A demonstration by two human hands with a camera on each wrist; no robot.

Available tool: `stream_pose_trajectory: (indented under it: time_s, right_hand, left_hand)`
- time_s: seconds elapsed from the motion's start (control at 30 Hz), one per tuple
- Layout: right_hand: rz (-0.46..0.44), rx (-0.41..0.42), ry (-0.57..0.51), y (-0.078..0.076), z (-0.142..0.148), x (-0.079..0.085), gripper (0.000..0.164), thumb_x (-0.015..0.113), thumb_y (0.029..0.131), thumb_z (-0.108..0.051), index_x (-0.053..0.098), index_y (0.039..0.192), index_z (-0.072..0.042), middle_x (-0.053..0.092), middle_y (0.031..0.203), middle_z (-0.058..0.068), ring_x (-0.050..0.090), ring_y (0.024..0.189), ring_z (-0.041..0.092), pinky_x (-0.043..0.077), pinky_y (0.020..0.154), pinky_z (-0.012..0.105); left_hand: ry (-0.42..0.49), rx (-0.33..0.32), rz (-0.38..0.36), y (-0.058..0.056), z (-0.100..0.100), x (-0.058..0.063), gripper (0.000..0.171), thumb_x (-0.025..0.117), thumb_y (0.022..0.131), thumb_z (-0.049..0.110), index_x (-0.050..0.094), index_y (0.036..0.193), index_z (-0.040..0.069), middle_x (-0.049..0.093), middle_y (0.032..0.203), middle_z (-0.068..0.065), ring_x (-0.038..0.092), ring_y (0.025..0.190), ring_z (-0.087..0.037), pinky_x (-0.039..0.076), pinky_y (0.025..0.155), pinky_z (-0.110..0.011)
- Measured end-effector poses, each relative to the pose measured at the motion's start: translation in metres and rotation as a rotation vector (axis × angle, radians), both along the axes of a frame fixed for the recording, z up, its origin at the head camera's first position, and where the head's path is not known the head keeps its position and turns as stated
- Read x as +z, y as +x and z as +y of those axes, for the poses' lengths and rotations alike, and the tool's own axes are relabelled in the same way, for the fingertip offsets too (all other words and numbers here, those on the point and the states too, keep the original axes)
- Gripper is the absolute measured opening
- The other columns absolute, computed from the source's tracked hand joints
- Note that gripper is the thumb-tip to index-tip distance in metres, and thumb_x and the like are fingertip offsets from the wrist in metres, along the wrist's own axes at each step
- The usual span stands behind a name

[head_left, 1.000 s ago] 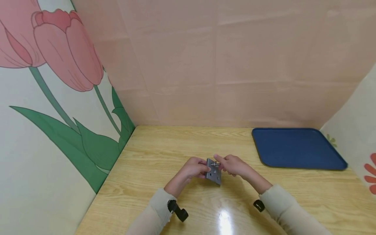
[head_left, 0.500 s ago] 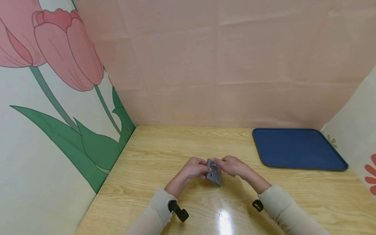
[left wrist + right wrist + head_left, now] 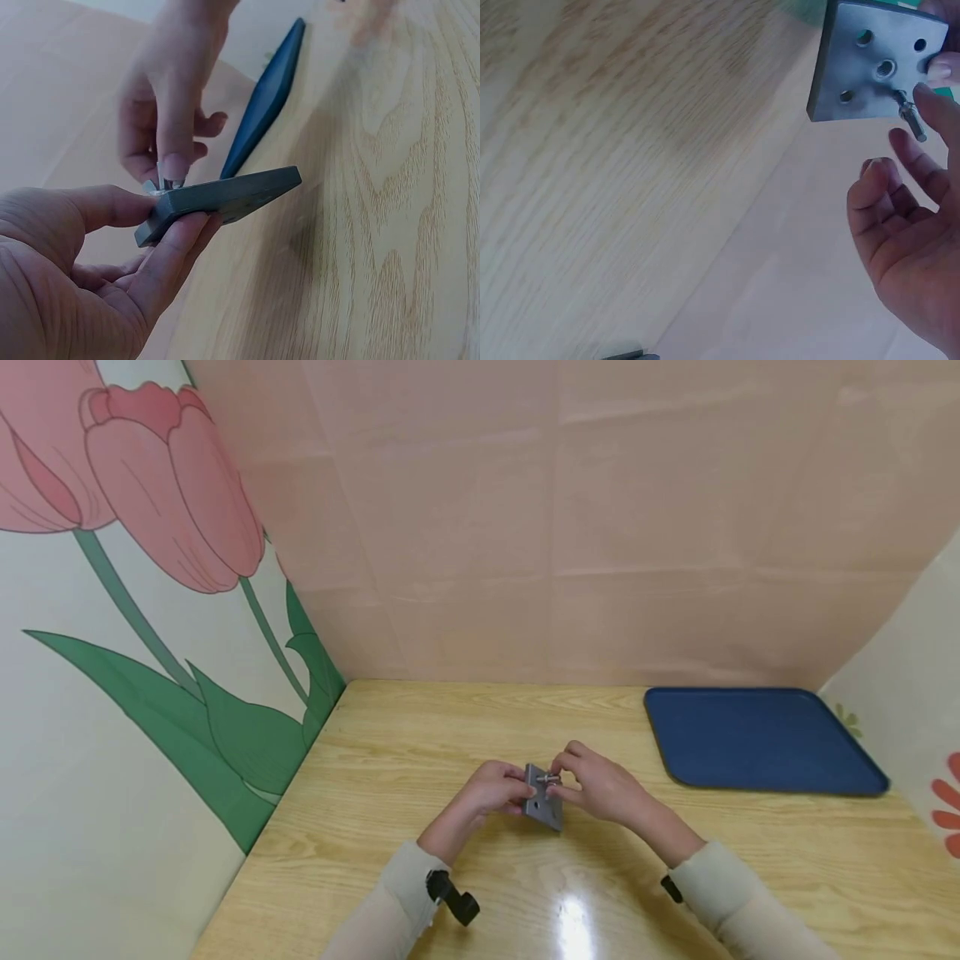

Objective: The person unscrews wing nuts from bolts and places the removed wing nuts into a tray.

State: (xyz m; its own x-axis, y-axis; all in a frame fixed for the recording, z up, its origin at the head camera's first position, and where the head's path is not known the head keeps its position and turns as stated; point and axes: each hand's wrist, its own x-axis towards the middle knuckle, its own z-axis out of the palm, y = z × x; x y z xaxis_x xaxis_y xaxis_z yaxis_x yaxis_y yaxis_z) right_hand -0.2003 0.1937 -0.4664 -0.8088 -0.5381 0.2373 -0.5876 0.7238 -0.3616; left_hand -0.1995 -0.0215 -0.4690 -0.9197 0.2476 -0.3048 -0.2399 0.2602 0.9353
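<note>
1. Metal plate [image 3: 544, 814]: held above the table, tilted, near the middle of the near work area. The right wrist view shows four unfilled holes, one of them central.
2. Bolt [image 3: 910, 118]: projects from the plate's face at a corner position; finer detail is too small to tell.
3. Left hand [image 3: 491, 789]: grips the plate by one edge, thumb on one face and fingers on the other.
4. Right hand [image 3: 600, 783]: thumb and fingertips set around the bolt, remaining fingers bent. Whether they pinch it firmly cannot be told.
5. Obstructions: left fingers cover part of the plate's edge; right fingertips partly hide the bolt in the head view. The right hand lies between plate and tray.
6. Wooden table [image 3: 420, 727]: light grained surface, with a bright reflection near the front.
7. Blue tray [image 3: 765, 739]: flat on the table, far right, well apart from the plate.
8. Surroundings: pinkish backdrop [image 3: 555, 527] behind; tulip-printed panel [image 3: 172, 485] left; pale flower-printed panel [image 3: 907, 693] right.
9. Both sleeves light-coloured, black fittings at the cuffs.
</note>
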Motion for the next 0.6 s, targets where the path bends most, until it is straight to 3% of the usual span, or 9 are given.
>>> stream_pose_trajectory:
  time_s: [0.13,0.3,0.4,0.47,0.6]
  right_hand:
    - [-0.153,-0.075,-0.092,0.0,0.0001,0.0044,0.02,0.064,0.1,-0.034,0.07,0.101,-0.014,0.059,0.093,0.001,0.051,0.071,0.011,0.046,0.062,0.028]
    - [-0.496,-0.252,-0.245,-0.003,-0.0031,0.0082,0.054,0.044,0.107,-0.049,0.073,0.097,-0.005,0.068,0.084,0.009,0.054,0.063,0.018,0.046,0.055,0.032]
    - [-0.675,-0.319,-0.314,-0.0037,-0.0055,0.0085,0.066,0.041,0.104,-0.058,0.073,0.091,-0.001,0.071,0.085,0.012,0.052,0.057,0.016,0.044,0.051,0.029]
    - [-0.733,-0.336,-0.339,-0.0041,-0.0069,0.0083,0.069,0.042,0.103,-0.06,0.073,0.087,-0.001,0.071,0.083,0.012,0.049,0.055,0.014,0.04,0.05,0.026]
    - [-0.764,-0.338,-0.337,-0.0052,-0.0085,0.008,0.07,0.043,0.103,-0.061,0.073,0.083,-0.002,0.07,0.077,0.009,0.047,0.052,0.012,0.038,0.048,0.024]
  left_hand:
    - [0.0,0.003,-0.002,-0.0006,0.0005,-0.0003,0.033,0.073,0.088,0.005,0.067,0.117,-0.008,0.071,0.096,-0.012,0.068,0.076,-0.017,0.059,0.06,-0.027]
    - [-0.01,0.008,0.001,0.0013,0.0025,0.0012,0.033,0.074,0.088,0.005,0.066,0.117,-0.008,0.071,0.096,-0.013,0.069,0.078,-0.019,0.06,0.062,-0.028]
    - [-0.015,0.0,0.005,0.0017,0.0032,0.0016,0.034,0.074,0.087,0.005,0.067,0.117,-0.008,0.071,0.097,-0.012,0.069,0.079,-0.019,0.06,0.063,-0.028]
    - [-0.017,-0.007,0.008,0.0018,0.0032,0.0014,0.034,0.074,0.087,0.006,0.067,0.117,-0.008,0.071,0.097,-0.012,0.069,0.079,-0.019,0.06,0.062,-0.028]
    - [-0.021,-0.012,0.02,0.0024,0.0032,0.0017,0.032,0.075,0.086,0.006,0.068,0.115,-0.007,0.07,0.096,-0.011,0.068,0.078,-0.018,0.059,0.061,-0.027]
